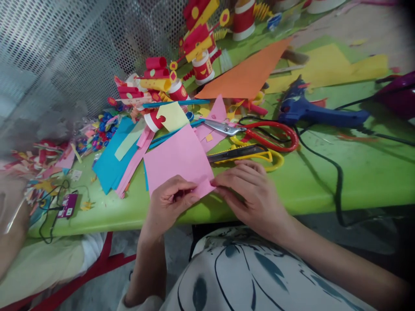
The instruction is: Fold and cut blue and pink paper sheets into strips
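Observation:
A pink sheet of paper (178, 155) is held at the table's front edge, its near edge folded or rolled over in a narrow strip. My left hand (170, 201) pinches that strip between thumb and fingers. At the strip's right end, my right hand (246, 194) grips the corner with its fingertips. Just beyond my right hand lie a yellow-and-black box cutter (241, 153) and a pair of scissors (253, 131) with red and yellow handles. Blue paper (113, 160) and pink strips lie left of the sheet.
On the green table (324, 172), a blue glue gun (317, 110) trails a black cord over the front edge. Orange paper (249, 73) and red-and-white paper cup crafts (203, 68) stand behind. Another person's arm (13, 220) is at the far left, near a small purple box (68, 205).

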`<state>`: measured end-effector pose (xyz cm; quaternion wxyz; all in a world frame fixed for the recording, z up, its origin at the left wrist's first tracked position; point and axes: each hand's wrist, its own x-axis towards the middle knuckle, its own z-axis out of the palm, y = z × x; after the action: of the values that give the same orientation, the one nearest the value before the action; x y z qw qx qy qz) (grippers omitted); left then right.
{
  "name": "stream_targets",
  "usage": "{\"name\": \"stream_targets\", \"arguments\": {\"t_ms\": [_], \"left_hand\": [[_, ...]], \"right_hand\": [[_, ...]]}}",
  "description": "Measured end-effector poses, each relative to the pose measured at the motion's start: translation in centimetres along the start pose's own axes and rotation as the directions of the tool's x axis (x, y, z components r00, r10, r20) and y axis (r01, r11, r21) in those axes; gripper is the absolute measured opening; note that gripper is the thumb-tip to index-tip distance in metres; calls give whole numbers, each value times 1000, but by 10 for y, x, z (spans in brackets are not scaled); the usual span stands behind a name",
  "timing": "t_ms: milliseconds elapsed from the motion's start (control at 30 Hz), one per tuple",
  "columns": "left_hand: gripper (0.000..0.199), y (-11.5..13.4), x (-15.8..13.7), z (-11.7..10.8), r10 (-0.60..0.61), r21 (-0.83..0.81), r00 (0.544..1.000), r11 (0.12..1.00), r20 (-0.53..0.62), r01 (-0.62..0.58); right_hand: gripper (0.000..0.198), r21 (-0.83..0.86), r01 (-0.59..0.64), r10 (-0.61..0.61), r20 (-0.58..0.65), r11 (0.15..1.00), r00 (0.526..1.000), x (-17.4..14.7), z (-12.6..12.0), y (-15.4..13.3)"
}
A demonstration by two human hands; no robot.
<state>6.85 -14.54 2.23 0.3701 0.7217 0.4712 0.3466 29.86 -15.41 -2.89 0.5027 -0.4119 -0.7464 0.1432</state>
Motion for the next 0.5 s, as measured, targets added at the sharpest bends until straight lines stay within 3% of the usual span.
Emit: {"name": "stream_targets", "arguments": {"t_ms": [267, 500], "left_hand": [[10, 3, -5, 4, 71, 81, 997, 994, 24, -72], [9, 1, -4, 6, 18, 69, 1000, 997, 25, -20]], "right_hand": [[11, 27, 18, -18, -10, 999, 1000, -2, -1, 1], [10, 16, 27, -26, -21, 1000, 999, -2, 0, 1]]}}
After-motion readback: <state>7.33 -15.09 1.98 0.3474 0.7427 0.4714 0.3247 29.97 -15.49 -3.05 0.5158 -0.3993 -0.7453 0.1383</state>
